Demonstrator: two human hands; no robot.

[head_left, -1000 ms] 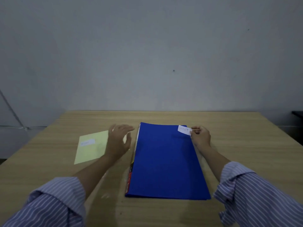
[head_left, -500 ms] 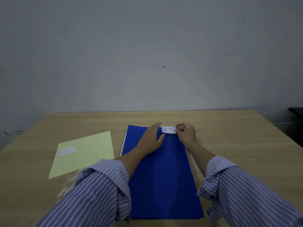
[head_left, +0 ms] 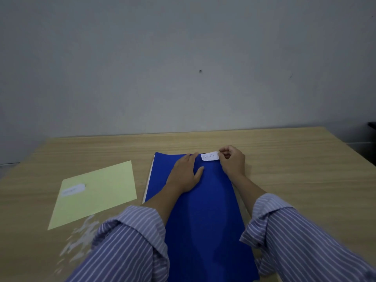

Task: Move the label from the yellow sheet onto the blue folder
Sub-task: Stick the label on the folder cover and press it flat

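Observation:
A blue folder (head_left: 207, 216) lies lengthwise on the wooden table in front of me. A small white label (head_left: 210, 156) with handwriting rests at the folder's far right corner. My right hand (head_left: 232, 160) pinches the label's right end between thumb and fingers. My left hand (head_left: 186, 173) lies flat on the folder, fingers spread, fingertips just left of the label. The yellow sheet (head_left: 97, 192) lies to the left of the folder, with another white label (head_left: 72, 189) stuck near its far left corner.
The wooden table (head_left: 295, 180) runs to a grey wall behind. A dark object (head_left: 372, 127) shows at the right edge beyond the table. Both striped sleeves fill the near foreground.
My left hand moved from beside the yellow sheet onto the folder. My right hand brought the label down to the folder's far corner. The view tilted down and shifted.

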